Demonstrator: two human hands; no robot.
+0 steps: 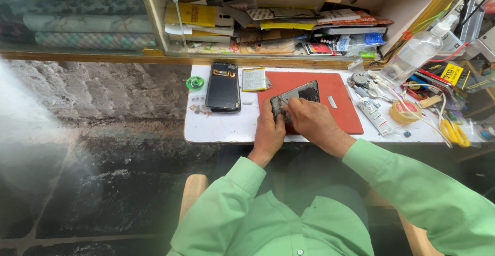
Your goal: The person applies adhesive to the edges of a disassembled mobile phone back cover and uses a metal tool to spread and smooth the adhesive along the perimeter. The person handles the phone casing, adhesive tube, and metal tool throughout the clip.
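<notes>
We've got both hands, left hand (269, 128) and right hand (308, 119), fingers clamped on one opened phone (295, 97) over the red mat (337, 101); one battery (253, 79) sits just left of it.

Matt red mat (337, 106); glossy black phone panel (223, 86).

An opened grey phone body (296, 97) is seen lying flat on a red mat (337, 95), its inner frame and parts exposed. It is turned at a slant, the near end being covered by two hands.
</notes>
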